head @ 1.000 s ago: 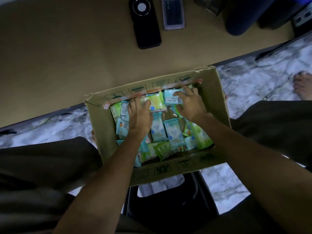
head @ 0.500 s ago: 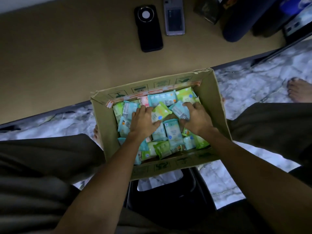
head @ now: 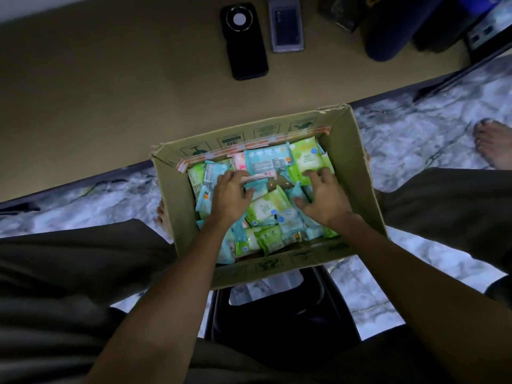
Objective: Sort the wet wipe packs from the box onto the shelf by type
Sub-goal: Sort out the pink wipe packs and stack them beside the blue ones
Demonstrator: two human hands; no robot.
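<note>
The tan shelf (head: 110, 87) lay beyond the cardboard box (head: 357, 173), which sat between the person's knees, full of wet wipe packs (head: 266, 207) lying at mixed angles. Since half a second earlier, a green pack (head: 306, 159) showed at the far wall, long axis pointing away. The left hand (head: 231, 196) gripped a pink pack (head: 260, 176); the right hand (head: 322, 196) had spread flat, fingers straight, pressing the packs.

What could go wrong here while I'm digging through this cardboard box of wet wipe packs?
The brown cardboard box sits between your knees over a black stool, so pushing with both hands could tip it. Blue, green and pink wipe packs lie jumbled, so types may get mixed. The black phone and grey phone on the tan shelf crowd the sorting space.
</note>
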